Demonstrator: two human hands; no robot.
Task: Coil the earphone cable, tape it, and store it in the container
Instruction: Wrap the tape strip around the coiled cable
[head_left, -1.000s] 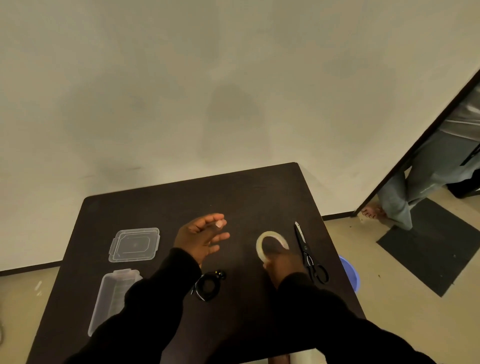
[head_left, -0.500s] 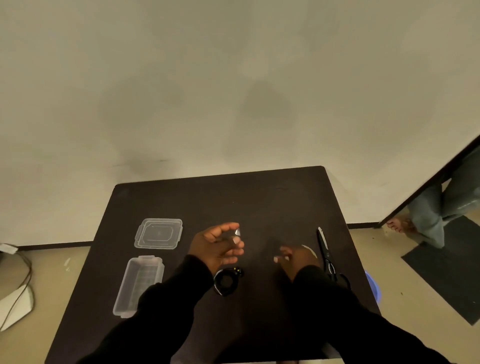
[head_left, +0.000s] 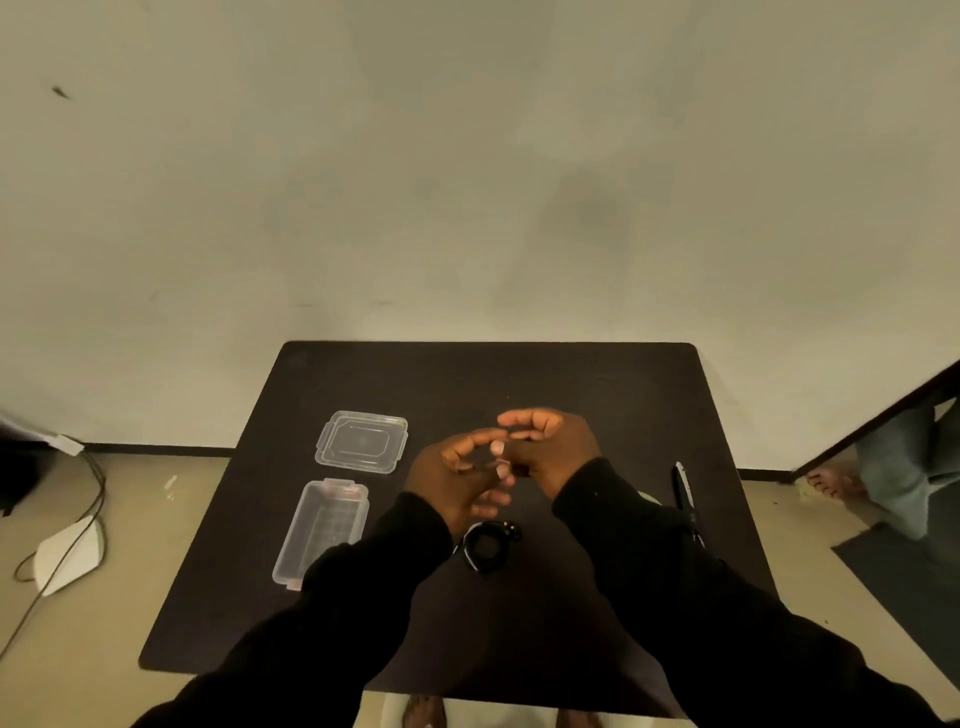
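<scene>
The black earphone cable (head_left: 485, 546) lies coiled on the dark table (head_left: 519, 379), just below my hands. My left hand (head_left: 457, 475) and my right hand (head_left: 550, 447) meet above the table's middle, fingers curled and fingertips touching. Whether something thin, such as a strip of tape, sits between them is too blurred to tell. The tape roll (head_left: 649, 498) is mostly hidden behind my right sleeve. The clear container (head_left: 324, 530) stands open at the left, and its lid (head_left: 362, 441) lies just beyond it.
Black scissors (head_left: 684, 499) lie near the table's right edge. A cable and a white object (head_left: 67, 556) are on the floor to the left. A person's bare foot (head_left: 831, 480) stands in the doorway at the right. A wall is close behind the table.
My right hand left the tape roll and rose to meet my left hand at the middle. The camera view swung right, so the table sits more centred.
</scene>
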